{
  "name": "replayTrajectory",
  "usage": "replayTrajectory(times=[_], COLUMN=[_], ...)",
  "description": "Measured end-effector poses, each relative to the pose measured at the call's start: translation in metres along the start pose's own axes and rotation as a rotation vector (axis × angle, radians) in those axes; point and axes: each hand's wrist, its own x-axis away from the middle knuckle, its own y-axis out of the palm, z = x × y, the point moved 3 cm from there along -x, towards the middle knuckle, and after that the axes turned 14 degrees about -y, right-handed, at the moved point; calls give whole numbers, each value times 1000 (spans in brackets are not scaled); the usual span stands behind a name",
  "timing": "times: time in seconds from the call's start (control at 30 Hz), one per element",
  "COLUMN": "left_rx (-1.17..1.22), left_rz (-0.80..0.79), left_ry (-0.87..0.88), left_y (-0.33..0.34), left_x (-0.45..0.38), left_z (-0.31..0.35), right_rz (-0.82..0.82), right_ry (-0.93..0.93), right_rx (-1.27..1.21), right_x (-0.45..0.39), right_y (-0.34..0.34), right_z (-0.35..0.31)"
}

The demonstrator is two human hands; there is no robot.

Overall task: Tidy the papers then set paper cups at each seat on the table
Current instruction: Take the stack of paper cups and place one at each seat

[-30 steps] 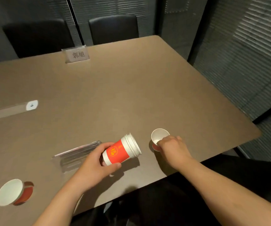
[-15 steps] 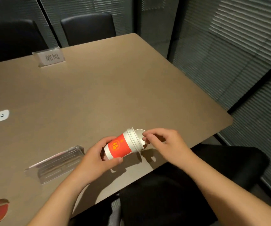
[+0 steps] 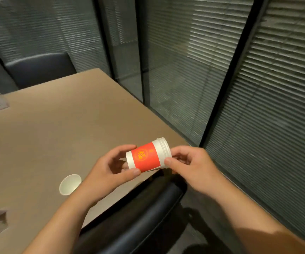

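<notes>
Above the bench (image 3: 56, 129) edge, the left hand (image 3: 109, 173) gripped a stack of red paper cups (image 3: 148, 156) (held sideways) while the right hand (image 3: 190, 165) pinched its rim. One cup (image 3: 69, 184) stood on the bench, left of the stack. Tightly nested cups could come away together.

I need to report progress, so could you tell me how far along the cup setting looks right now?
Done: one cup stands on the table by the near chair. In hand: the left hand grips the stack at its base, and the right hand pinches its rim end, probably to peel off another cup. Left: no cup shows by the far chair. No papers are visible.
</notes>
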Motion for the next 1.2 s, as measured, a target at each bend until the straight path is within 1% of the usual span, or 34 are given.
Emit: replayTrajectory(times=[0.1, 0.17, 0.33, 0.43, 0.5, 0.63, 0.73, 0.8, 0.87, 0.9, 1.0, 1.17, 1.2], left_rx=[60, 92, 101, 89, 65, 55, 60, 83, 90, 98, 110, 179, 186], left_rz=[-86, -110, -164, -161, -147, -141, -170, -157, -146, -122, -39, 180, 231], left_ry=[24, 37, 20, 9, 16, 69, 62, 50, 53, 46, 20, -41, -57], left_y=[65, 102, 173, 201, 216, 240, 243, 239, 236, 228, 214, 155, 134], left_x=[-25, -43, -86, -127, -162, -239, -300, -343, -359, -384, -410, -479, -496], left_z=[24, 36, 62, 78, 88, 105, 120, 132, 142, 147, 155, 146, 139], right_rz=[48, 75, 112, 153, 174, 131, 126, 140, 117, 74, -24, -191, -235], right_ry=[-1, 18, 58, 91, 95, 112, 137, 118, 92, 85, 55, -13, -16], right_rx=[26, 34, 26, -8, 15, 98, 130, 152, 173, 163, 150, 76, 55], right_x=[10, 15, 11, -13, -38, -102, -153, -193, -216, -249, -298, -420, -449], right_y=[-70, -110, -190, -227, -251, -302, -333, -354, -363, -367, -359, -319, -304], right_z=[8, 13, 31, 54, 74, 105, 118, 126, 127, 136, 147, 186, 199])
